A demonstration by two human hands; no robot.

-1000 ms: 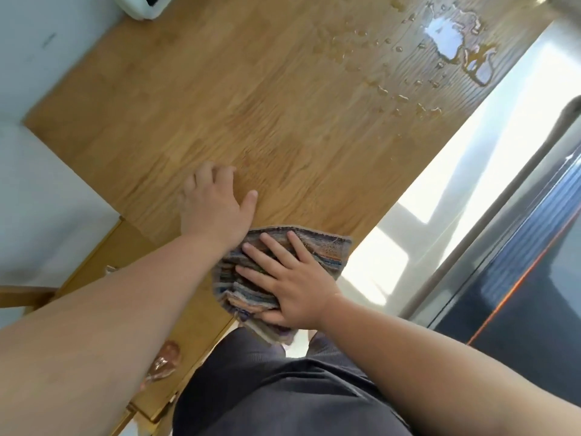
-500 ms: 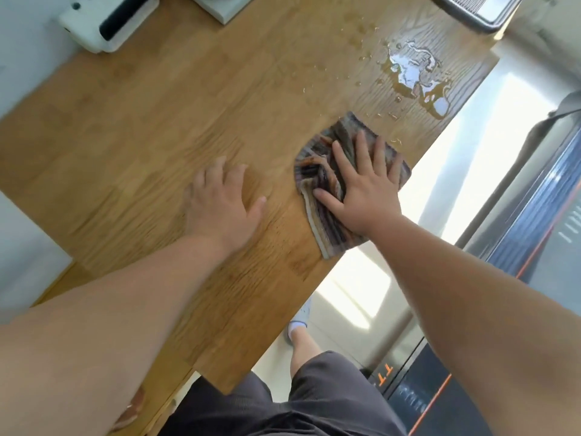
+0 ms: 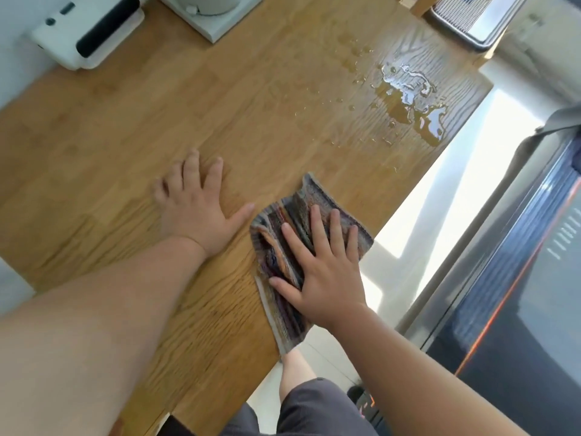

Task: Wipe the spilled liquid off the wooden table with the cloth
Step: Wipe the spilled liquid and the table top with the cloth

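The person leans over the wooden counter with both hands down on it. The right hand lies flat, fingers spread, pressing on a striped, multicoloured cloth; it is not gripping the cloth, only bearing down on it with an open palm. The cloth is folded and rumpled, sitting at the counter's right edge, and its near corner hangs just past that edge over the pale floor. The left hand is also open and released, palm flat on bare wood just beside the cloth, its thumb reaching toward the cloth's left corner, almost touching it. The spilled liquid lies well apart from the cloth, farther along the counter near its far right corner: one shiny puddle with an irregular outline, catching the light, and a scatter of small drops trailing from it back across the grain toward the middle of the counter. At the far left edge a white device with a dark panel rests on the counter, and next to it stands a white base cut off by the top of the view. At the far right corner sits a dark ribbed tray. Below the counter edge the person's dark shorts and a bare leg show.
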